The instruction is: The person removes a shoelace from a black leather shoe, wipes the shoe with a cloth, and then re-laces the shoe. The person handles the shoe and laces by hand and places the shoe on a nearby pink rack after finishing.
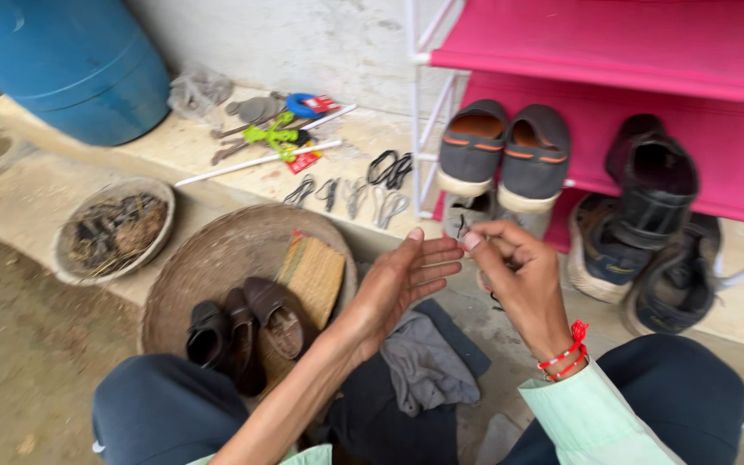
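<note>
The blue barrel [79, 60] in the upper left of the frame is cut off by the top and left edges. The pink shoe rack [647, 52] runs off the top and right edges. The right hand [518, 280] curls over something too small to tell, and hides part of the grey shoe [467, 215] behind it. The grey cloth [424, 362] lies blurred at bottom centre.
</note>
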